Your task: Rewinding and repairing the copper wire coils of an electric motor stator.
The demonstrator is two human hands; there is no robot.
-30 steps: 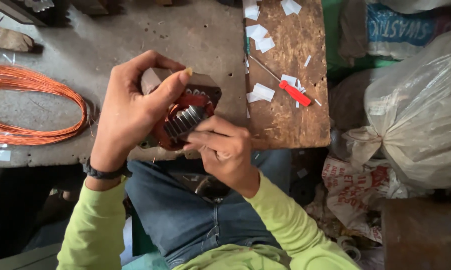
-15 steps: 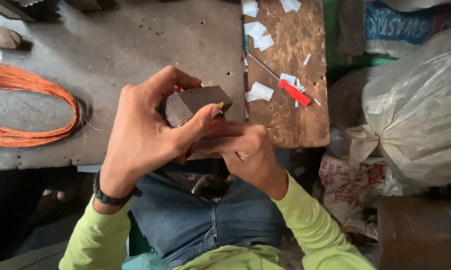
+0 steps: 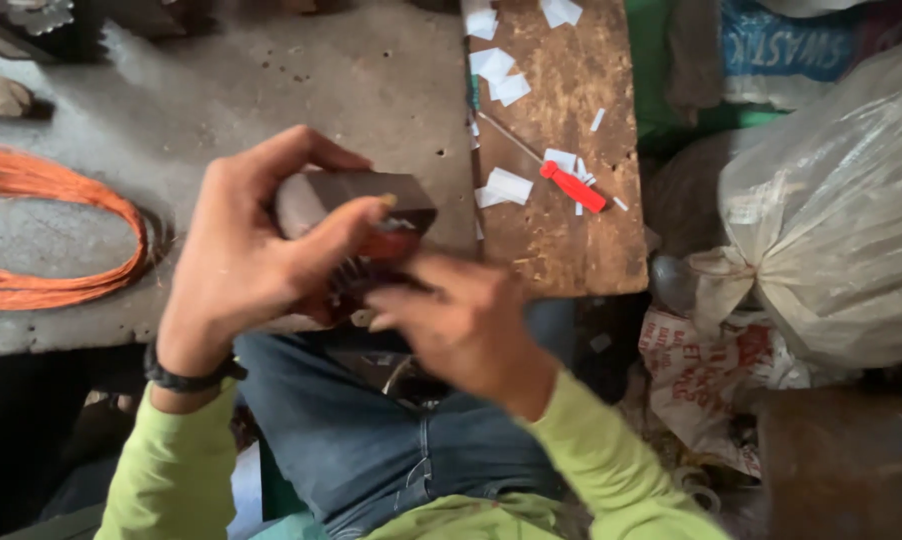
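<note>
Gripping a dark metal block (image 3: pixel 356 195) from above, the left hand (image 3: pixel 246 250) hides its underside, where the blurred right hand (image 3: pixel 461 325) presses, its grasp unclear.

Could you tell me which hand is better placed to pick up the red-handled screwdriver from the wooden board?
Probably the right hand: it lies nearer the red-handled screwdriver on the brown wooden board, while the left hand is wrapped around the dark blocky metal part.
</note>
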